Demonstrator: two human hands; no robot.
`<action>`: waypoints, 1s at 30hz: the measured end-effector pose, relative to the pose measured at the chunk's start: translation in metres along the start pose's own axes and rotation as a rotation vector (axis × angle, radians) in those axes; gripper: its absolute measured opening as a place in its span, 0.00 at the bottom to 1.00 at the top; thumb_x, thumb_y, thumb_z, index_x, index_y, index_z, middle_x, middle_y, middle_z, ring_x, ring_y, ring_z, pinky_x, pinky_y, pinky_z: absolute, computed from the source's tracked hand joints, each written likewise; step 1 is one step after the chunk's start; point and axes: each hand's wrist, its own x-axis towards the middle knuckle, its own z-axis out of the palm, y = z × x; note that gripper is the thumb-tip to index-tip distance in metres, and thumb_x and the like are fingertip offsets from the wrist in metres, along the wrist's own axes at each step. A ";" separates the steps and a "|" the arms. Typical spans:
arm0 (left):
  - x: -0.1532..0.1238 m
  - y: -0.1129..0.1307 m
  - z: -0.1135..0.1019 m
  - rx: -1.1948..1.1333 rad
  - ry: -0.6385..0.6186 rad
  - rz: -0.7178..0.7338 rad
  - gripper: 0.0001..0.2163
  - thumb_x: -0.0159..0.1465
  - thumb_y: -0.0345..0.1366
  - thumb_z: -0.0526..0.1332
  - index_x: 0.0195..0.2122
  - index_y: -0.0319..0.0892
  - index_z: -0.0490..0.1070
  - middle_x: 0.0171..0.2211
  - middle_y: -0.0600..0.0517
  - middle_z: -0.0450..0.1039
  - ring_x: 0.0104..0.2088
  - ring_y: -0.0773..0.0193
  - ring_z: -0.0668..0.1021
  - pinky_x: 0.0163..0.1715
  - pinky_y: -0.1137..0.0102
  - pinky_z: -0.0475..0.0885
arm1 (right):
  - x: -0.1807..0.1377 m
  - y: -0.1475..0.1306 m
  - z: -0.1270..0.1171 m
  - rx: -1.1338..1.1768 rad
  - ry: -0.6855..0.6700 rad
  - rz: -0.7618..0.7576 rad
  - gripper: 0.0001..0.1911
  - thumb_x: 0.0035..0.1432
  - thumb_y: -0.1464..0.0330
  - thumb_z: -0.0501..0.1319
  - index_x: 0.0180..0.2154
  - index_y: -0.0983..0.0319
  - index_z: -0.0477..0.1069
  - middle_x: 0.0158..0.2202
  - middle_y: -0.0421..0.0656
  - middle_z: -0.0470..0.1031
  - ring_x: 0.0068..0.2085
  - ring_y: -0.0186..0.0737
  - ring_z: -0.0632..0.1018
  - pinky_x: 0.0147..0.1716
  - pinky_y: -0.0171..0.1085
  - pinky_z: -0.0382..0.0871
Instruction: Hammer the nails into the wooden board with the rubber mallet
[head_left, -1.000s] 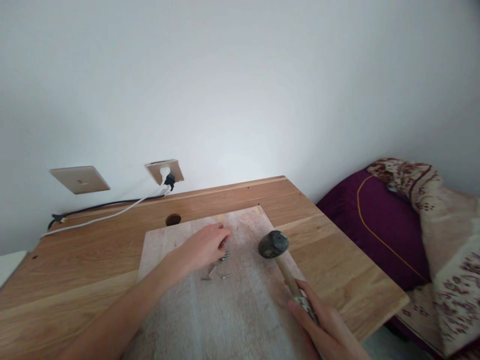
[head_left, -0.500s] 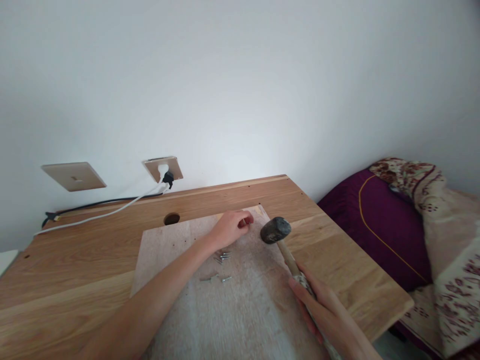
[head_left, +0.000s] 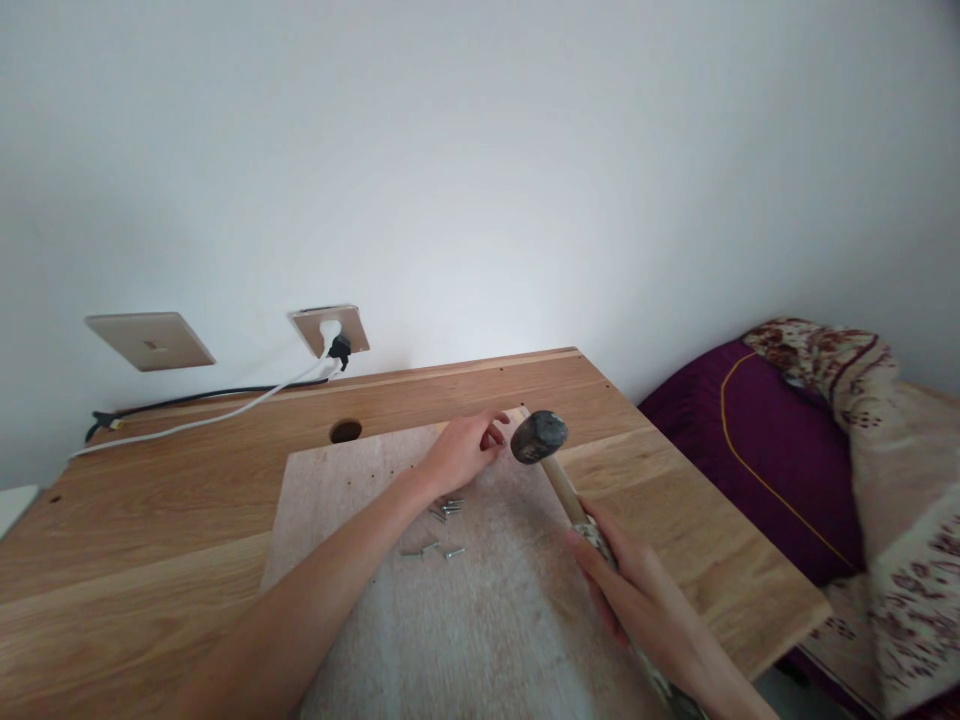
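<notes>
two bare hands work over a pale, worn wooden board [head_left: 465, 620] lying flat on the oak-grained table [head_left: 150, 520]. the right hand [head_left: 630, 590] is wrapped tight around the round wooden handle of a hammer [head_left: 559, 480], its dark, rounded, pitted head raised just beside the left hand [head_left: 461, 450]. the left hand's fingertips are pinched together at the board's far edge; what they pinch is too small to tell. several short metal nails [head_left: 442, 520] lie scattered just behind that hand.
</notes>
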 end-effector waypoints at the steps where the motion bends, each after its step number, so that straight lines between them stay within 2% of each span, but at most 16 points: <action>1: 0.001 0.000 0.000 0.000 -0.004 -0.006 0.19 0.62 0.26 0.64 0.55 0.43 0.71 0.38 0.52 0.83 0.32 0.64 0.80 0.36 0.70 0.73 | 0.003 -0.005 -0.001 -0.011 -0.001 -0.014 0.36 0.68 0.50 0.53 0.67 0.67 0.60 0.12 0.29 0.63 0.14 0.36 0.68 0.16 0.31 0.61; 5: 0.000 0.005 -0.010 0.037 -0.026 -0.019 0.23 0.60 0.28 0.65 0.57 0.41 0.68 0.40 0.50 0.81 0.34 0.63 0.80 0.36 0.70 0.73 | 0.011 -0.016 -0.002 -0.062 -0.026 -0.032 0.36 0.68 0.49 0.50 0.67 0.66 0.59 0.13 0.29 0.63 0.14 0.37 0.68 0.15 0.32 0.60; 9: -0.018 0.016 -0.040 0.150 -0.067 -0.008 0.09 0.59 0.31 0.63 0.42 0.42 0.72 0.41 0.48 0.76 0.37 0.60 0.77 0.38 0.67 0.71 | 0.015 -0.013 -0.002 -0.086 -0.023 -0.051 0.36 0.69 0.49 0.49 0.66 0.67 0.59 0.14 0.30 0.63 0.14 0.36 0.68 0.16 0.32 0.61; 13: -0.049 0.027 -0.067 0.250 -0.251 0.014 0.04 0.54 0.31 0.63 0.29 0.46 0.71 0.33 0.53 0.72 0.33 0.60 0.75 0.34 0.67 0.68 | 0.012 -0.007 -0.001 -0.084 0.005 -0.063 0.35 0.69 0.50 0.52 0.66 0.67 0.61 0.14 0.30 0.63 0.15 0.37 0.68 0.18 0.33 0.63; 19: -0.068 0.041 -0.066 0.310 -0.372 -0.018 0.07 0.54 0.26 0.60 0.23 0.46 0.69 0.30 0.52 0.73 0.29 0.60 0.74 0.32 0.66 0.67 | -0.003 0.005 -0.001 -0.021 0.054 0.017 0.39 0.68 0.46 0.51 0.66 0.68 0.61 0.13 0.30 0.63 0.15 0.37 0.68 0.18 0.33 0.62; 25: -0.061 0.038 -0.068 0.248 -0.334 -0.036 0.07 0.59 0.26 0.60 0.28 0.44 0.72 0.27 0.55 0.75 0.27 0.64 0.76 0.28 0.71 0.65 | -0.020 0.016 0.003 0.050 0.074 0.107 0.44 0.65 0.42 0.52 0.67 0.67 0.59 0.13 0.29 0.62 0.15 0.37 0.68 0.16 0.33 0.60; 30: -0.037 0.025 -0.061 0.232 -0.198 -0.016 0.07 0.62 0.24 0.59 0.34 0.42 0.74 0.31 0.53 0.77 0.32 0.65 0.78 0.34 0.71 0.68 | -0.028 0.010 0.013 0.074 0.125 0.119 0.44 0.64 0.42 0.53 0.67 0.68 0.61 0.12 0.29 0.59 0.15 0.35 0.65 0.17 0.33 0.59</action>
